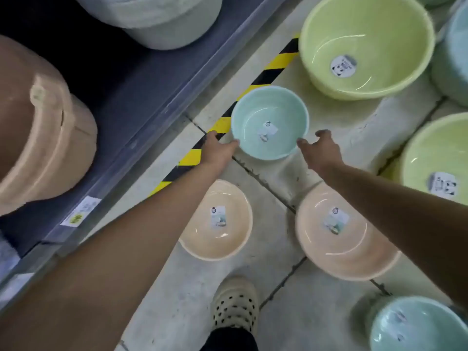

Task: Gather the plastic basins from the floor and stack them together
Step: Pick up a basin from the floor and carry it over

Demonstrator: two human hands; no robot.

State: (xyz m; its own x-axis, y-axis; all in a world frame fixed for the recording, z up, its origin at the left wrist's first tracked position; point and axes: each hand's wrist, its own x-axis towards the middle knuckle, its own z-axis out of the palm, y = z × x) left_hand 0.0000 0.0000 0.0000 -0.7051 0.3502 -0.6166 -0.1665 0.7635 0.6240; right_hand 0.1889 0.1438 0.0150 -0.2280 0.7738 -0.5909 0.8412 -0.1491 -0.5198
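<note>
Two peach basins [216, 220] [344, 234], two lime basins [367, 46] [438, 160]

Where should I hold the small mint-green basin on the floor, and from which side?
Grip the mint-green basin by its rim at two opposite sides, left hand from the left, right hand from the right: it sits upright, round and open.

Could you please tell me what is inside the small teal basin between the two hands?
Only a small paper label lies on the bottom of the teal basin; its print is too blurred to read. The basin hides the floor directly beneath it.
</note>
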